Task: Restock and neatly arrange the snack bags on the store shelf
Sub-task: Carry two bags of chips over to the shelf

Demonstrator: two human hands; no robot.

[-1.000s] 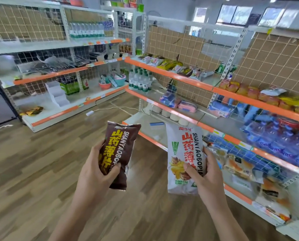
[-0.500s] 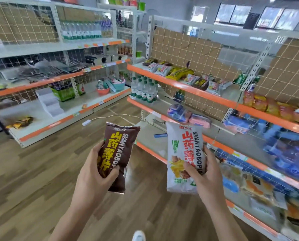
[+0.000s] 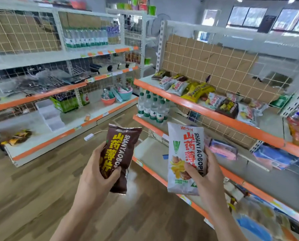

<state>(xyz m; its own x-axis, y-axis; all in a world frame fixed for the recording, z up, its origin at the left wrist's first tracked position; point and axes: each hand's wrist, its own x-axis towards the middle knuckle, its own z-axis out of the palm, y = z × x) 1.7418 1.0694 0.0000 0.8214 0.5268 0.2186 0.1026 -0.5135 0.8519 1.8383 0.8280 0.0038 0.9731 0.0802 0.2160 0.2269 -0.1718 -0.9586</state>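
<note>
Now left hand [image 3: 96, 173] grips brown bag [image 3: 120, 153], right hand [image 3: 204, 173] white bag [image 3: 183, 153]

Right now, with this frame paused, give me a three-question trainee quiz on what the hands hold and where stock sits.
1. True or false: the left hand grips the brown bag.
2. The right hand holds which? A white bag; B yellow bag; C blue bag.
3. Fill in: the nearer water bottles stand on the shelf ___ the snack shelf.
Key: 1 true; 2 A; 3 below.
</note>
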